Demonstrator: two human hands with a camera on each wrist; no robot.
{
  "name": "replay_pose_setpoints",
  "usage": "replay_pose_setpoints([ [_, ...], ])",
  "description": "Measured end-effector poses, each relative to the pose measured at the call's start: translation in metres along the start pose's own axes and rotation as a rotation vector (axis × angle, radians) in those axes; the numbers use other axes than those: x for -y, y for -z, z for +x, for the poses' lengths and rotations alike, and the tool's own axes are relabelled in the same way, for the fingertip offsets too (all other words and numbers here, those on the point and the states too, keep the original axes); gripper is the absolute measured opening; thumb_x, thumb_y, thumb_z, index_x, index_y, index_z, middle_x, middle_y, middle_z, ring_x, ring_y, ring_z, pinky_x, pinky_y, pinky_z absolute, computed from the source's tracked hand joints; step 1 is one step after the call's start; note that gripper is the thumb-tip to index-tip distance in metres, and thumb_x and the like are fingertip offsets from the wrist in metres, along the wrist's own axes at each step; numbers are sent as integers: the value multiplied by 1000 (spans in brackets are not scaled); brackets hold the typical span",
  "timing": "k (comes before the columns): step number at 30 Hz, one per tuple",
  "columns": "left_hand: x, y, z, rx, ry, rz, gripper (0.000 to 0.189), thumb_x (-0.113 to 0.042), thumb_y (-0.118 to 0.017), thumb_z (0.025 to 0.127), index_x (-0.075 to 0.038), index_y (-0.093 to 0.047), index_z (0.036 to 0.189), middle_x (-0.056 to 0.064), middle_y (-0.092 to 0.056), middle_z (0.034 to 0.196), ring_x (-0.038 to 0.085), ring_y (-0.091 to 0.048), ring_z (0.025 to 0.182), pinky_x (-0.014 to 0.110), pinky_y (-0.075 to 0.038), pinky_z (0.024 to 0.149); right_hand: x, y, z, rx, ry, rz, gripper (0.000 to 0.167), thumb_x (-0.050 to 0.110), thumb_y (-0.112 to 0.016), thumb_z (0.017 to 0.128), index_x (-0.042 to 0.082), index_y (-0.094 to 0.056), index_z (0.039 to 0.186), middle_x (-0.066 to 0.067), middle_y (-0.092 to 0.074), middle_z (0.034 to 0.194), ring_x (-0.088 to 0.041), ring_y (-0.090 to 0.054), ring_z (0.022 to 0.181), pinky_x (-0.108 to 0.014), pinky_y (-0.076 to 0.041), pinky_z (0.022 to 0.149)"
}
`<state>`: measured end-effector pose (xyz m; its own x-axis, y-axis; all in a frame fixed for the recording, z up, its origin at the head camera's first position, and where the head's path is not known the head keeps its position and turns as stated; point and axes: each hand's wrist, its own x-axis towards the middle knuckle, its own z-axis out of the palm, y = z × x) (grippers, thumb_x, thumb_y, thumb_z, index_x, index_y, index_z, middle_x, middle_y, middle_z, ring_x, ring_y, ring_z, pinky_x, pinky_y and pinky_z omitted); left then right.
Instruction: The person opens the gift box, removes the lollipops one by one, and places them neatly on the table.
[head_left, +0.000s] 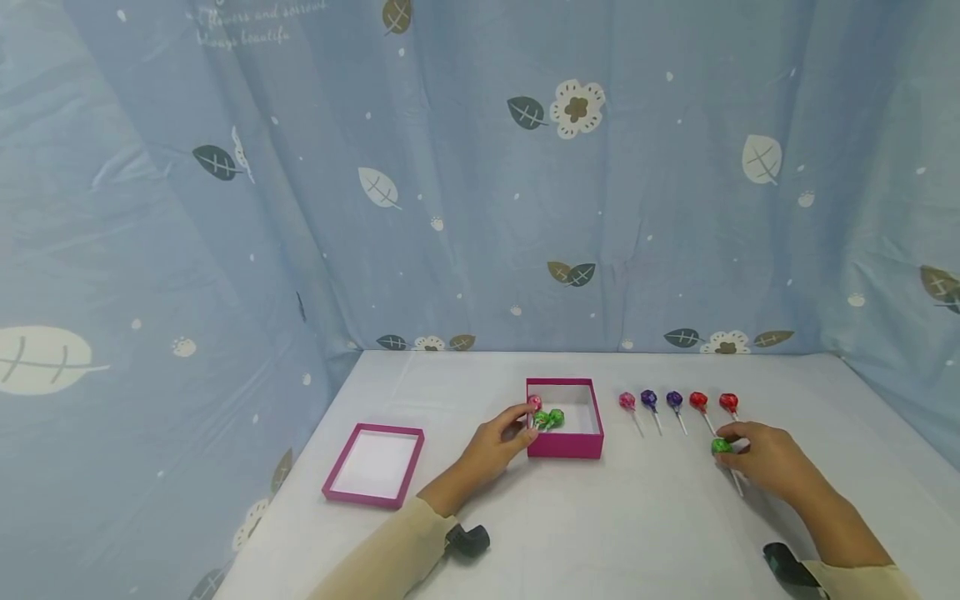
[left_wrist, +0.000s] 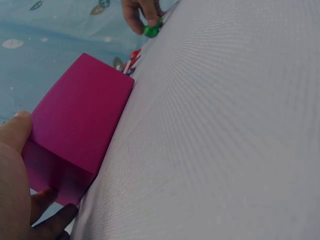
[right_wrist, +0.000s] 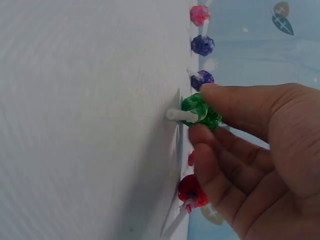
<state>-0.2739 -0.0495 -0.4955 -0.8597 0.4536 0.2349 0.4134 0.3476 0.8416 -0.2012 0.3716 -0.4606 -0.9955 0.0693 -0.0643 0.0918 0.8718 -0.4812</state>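
My left hand [head_left: 497, 446] holds the left side of an open magenta box [head_left: 565, 447], thumb near its front corner and fingertips on the side wall, as the left wrist view shows. Inside the box lie green lollipops [head_left: 556, 417] and a pink lollipop [head_left: 535, 402], partly behind my fingers. My right hand [head_left: 767, 461] pinches a green lollipop [right_wrist: 192, 111] by its wrapped head between thumb and fingers, its white stick pointing toward me. Just beyond it are two red lollipops [head_left: 698, 402], with two purple lollipops [head_left: 674, 401] and a pink lollipop [head_left: 627, 402] farther left in the row.
The box's lid [head_left: 372, 465], white with a magenta rim, lies at the left on the white table [head_left: 600, 525]. A blue curtain [head_left: 480, 208] with leaf and flower prints hangs behind the table and along its sides.
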Motion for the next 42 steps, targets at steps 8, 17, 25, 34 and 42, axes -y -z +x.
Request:
replay_pose_setpoints([
  [8, 2, 1, 0, -1, -14, 15, 51, -46, -60, 95, -24, -53, 140, -1, -50, 143, 23, -54, 123, 37, -44, 101, 10, 7, 0, -38, 14, -28, 45, 20, -79, 82, -3, -64, 117, -31, -58, 116, -38, -60, 89, -47, -57, 67],
  [17, 2, -1, -1, -3, 0, 13, 49, -46, -60, 95, -25, -54, 139, -1, -51, 142, 22, -55, 122, 37, -46, 99, 37, 0, 8, -59, 104, 18, 41, 18, -77, 84, -2, -65, 118, -23, -64, 109, -34, -63, 88, -44, -57, 68],
  [25, 0, 1, -3, 6, 7, 21, 51, -47, -60, 95, -26, -52, 140, -2, -51, 142, 22, -54, 123, 38, -46, 99, 74, -10, 18, -40, 169, 77, 35, 18, -75, 86, 3, -67, 117, -17, -65, 110, -29, -62, 89, -40, -57, 67],
  [34, 1, 1, 0, 9, 22, 18, 51, -48, -60, 94, -28, -52, 140, -7, -48, 143, 20, -51, 126, 34, -43, 102, 106, -22, 30, -26, 210, 143, 36, 17, -74, 87, 6, -67, 120, -10, -66, 105, -25, -60, 87, -35, -57, 67],
  [42, 3, 0, -1, 10, 26, 25, 52, -50, -60, 94, -28, -52, 141, -9, -49, 142, 18, -51, 126, 34, -42, 102, 131, -27, 38, -26, 212, 155, 40, 24, -74, 87, 9, -65, 123, -6, -66, 101, -24, -62, 88, -37, -58, 68],
])
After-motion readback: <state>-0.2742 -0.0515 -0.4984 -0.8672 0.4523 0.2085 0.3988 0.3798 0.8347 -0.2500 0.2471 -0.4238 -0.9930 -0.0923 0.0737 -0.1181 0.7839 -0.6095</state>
